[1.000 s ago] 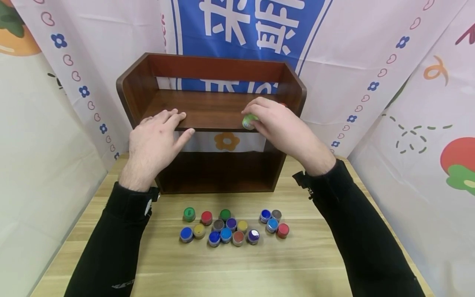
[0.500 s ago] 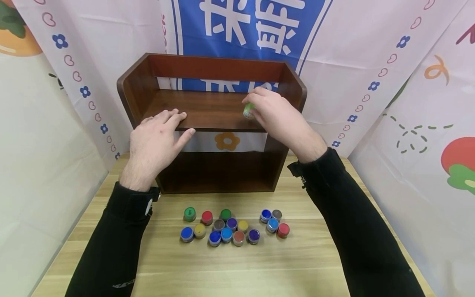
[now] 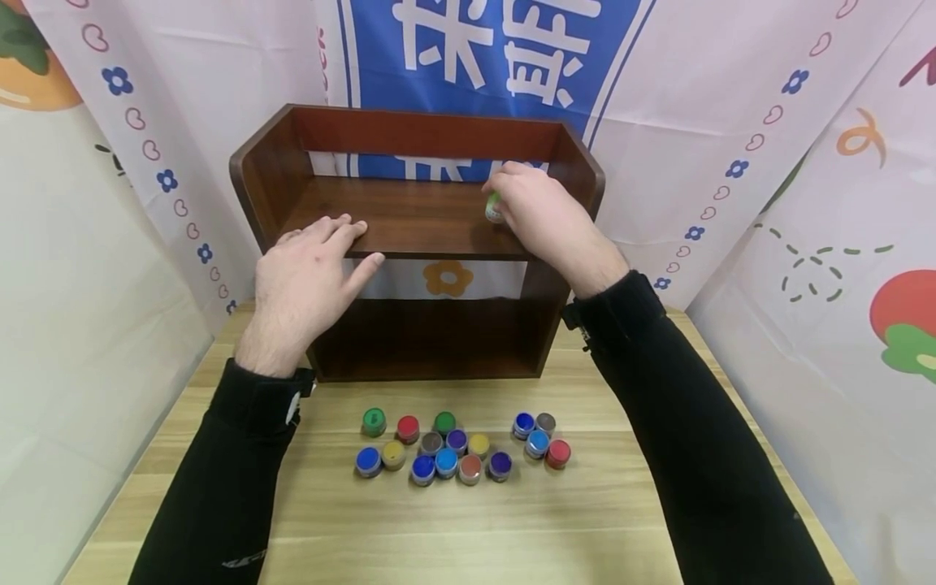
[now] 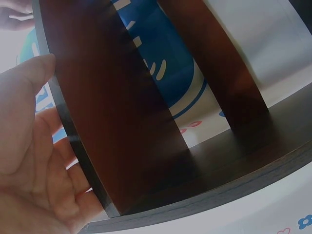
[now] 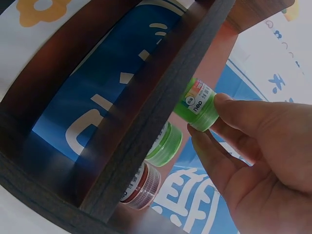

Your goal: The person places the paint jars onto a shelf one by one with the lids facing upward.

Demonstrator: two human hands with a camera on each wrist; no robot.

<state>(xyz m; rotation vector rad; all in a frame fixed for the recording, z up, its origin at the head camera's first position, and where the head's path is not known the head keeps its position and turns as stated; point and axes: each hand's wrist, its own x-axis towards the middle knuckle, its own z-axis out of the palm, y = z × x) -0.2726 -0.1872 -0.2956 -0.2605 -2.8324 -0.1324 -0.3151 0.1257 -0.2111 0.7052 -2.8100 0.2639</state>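
Observation:
My right hand (image 3: 544, 223) pinches a small jar with a light green lid and a printed label (image 5: 197, 103) between thumb and fingertips. It holds the jar over the right half of the upper board of a dark brown wooden shelf (image 3: 409, 231). Beside it on that board, in the right wrist view, stand another green jar (image 5: 168, 145) and a dark red one (image 5: 146, 189); in the head view my hand hides both. At the left, my left hand (image 3: 303, 280) rests on the board's front edge, fingers lying on top and thumb touching the edge.
Several small jars in blue, green, red, yellow, grey and purple stand on the wooden table (image 3: 468, 536) in front of the shelf, among them a purple jar (image 3: 500, 465) and a green jar (image 3: 374, 421). Printed cloth (image 3: 658, 106) hangs behind the shelf.
My right hand, with the green jar in it, has moved from the board's front edge back and slightly right. My left hand stays where it was.

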